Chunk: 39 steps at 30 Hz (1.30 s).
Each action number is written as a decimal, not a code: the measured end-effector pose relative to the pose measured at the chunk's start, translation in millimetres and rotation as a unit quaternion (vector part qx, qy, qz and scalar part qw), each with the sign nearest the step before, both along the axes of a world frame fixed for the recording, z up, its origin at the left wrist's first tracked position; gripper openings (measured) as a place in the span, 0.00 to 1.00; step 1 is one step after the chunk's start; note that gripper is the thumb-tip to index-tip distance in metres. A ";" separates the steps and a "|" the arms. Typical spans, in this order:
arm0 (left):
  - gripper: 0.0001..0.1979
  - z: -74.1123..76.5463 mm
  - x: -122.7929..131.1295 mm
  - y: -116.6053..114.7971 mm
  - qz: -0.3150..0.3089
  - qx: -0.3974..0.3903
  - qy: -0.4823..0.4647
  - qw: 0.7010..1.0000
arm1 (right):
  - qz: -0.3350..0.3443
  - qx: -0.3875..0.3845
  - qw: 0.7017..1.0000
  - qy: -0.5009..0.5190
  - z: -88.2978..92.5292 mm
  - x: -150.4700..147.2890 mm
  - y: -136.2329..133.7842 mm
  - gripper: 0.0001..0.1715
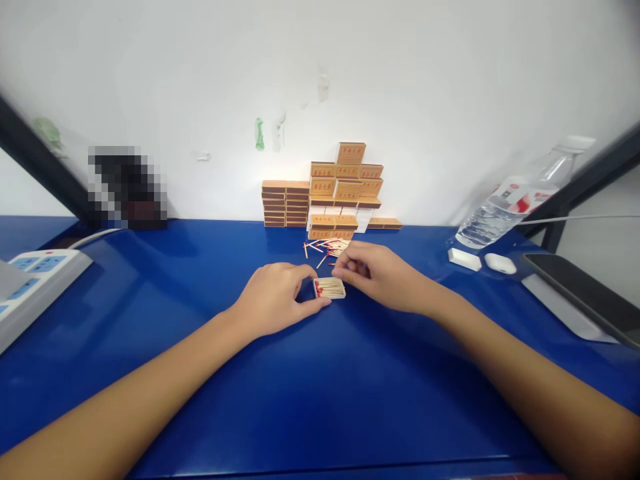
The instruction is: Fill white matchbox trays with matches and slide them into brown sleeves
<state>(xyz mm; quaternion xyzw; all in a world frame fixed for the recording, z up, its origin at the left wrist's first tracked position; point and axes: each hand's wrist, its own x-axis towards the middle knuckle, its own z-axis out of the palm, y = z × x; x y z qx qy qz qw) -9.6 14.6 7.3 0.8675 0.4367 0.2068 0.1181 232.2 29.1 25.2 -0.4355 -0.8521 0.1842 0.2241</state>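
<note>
Matchbox tray (338, 297), head view: between thumb and fingers of left hand (283, 297), partly open and gripping its left end. Right hand (383, 273) just beside tray's right end, fingertips bunched, can't tell if anything's pinched; loose matches (336, 246) beyond both grips.

The table (320, 400) has a smooth, glossy, painted-looking surface, while the stacked matchboxes (323, 187) look like matt cardboard. The matches (330, 289) look like bare wood, their tray (340, 297) like thin card. The bottle (483, 223) is clear, shiny plastic.
</note>
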 end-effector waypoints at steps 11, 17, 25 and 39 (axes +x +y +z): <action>0.17 1.7 3.0 -3.2 -0.009 -0.008 0.001 1.000 | -0.060 0.071 0.995 -0.036 -23.3 14.6 24.2 0.08; 0.17 1.9 2.5 -2.5 -0.006 -0.011 0.002 1.000 | -0.061 0.100 0.993 -0.030 -27.3 11.2 29.4 0.06; 0.18 0.2 2.1 -1.2 0.000 -0.012 0.004 1.000 | -0.032 0.065 0.997 -0.030 -19.4 16.5 25.4 0.09; 0.17 -1.2 0.7 0.9 0.001 0.001 -0.002 1.000 | 0.023 0.023 0.999 -0.001 1.1 10.1 6.5 0.08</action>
